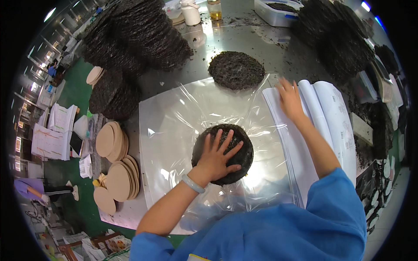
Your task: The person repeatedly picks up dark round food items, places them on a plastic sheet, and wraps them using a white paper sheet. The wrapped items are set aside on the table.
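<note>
My left hand [218, 156] rests palm down, fingers spread, on a round dark cake of what looks like dried seaweed [245, 153]. Under that cake lies a wide sheet of clear plastic film [169, 137], creased and shiny. My right hand [290, 100], slightly blurred, is over the far left part of a pile of white printed sheets or bags [333, 114], its fingers apart and nothing visible in them. Whether it touches the pile I cannot tell. Beyond the film's far edge sits a second round seaweed cake [236, 70].
Tall seaweed stacks stand at far left [130, 36] and far right [329, 36]. Round beige boards [120, 182] are piled left. At the back are a white jug [190, 13], a jar of yellow liquid [215, 14] and a plastic bin [276, 18]. A person [31, 189] stands far left.
</note>
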Demonstrator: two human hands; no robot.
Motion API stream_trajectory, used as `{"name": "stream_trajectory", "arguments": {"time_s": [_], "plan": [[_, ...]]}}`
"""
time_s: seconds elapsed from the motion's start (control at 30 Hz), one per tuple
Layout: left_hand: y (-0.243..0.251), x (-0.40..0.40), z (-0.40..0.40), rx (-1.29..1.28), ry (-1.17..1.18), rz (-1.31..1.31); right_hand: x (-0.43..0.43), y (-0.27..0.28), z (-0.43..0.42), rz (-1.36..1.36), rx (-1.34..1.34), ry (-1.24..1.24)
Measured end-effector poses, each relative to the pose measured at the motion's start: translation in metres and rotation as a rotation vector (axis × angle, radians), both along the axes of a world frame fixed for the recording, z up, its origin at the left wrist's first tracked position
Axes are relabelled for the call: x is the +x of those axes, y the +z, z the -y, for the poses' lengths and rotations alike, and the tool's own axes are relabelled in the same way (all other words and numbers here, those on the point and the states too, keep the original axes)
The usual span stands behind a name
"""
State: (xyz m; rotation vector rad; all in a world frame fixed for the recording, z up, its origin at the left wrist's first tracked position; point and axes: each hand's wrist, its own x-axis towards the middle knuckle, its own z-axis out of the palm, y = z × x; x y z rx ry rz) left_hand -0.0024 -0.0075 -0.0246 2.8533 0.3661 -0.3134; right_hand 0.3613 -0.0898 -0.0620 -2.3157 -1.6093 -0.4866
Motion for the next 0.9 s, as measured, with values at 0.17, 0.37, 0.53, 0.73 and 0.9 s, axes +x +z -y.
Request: {"name": "stream_trajectory", "arguments": {"time_s": [0.17, 0.37, 0.53, 0.73, 0.9], "plan": [[-0.004, 0.003, 0.003, 0.045, -0.011, 0.044, -0.111, 0.018, 0.121, -0.410, -0.356, 0.573], [0.009, -0.013, -0.013, -1.550, 0.784, 0.974, -0.246, 0.052, 0.060, -0.601, 0.198, 0.417], [0.017, -0.134, 0.108, -1.073, 0.503, 0.456, -0.264, 0.055, 0.069, -0.330, -0.128, 0.267], [0.004, -0.097, 0.108, -0.142, 0.529, 1.197, -0.270, 0.051, 0.111, -0.326, -0.060, 0.258], [0.010, -0.025, 0.083, -0.015, 0.257, 0.668, -0.140, 0.085, 0.109, -1.765, -0.099, 0.515]]}}
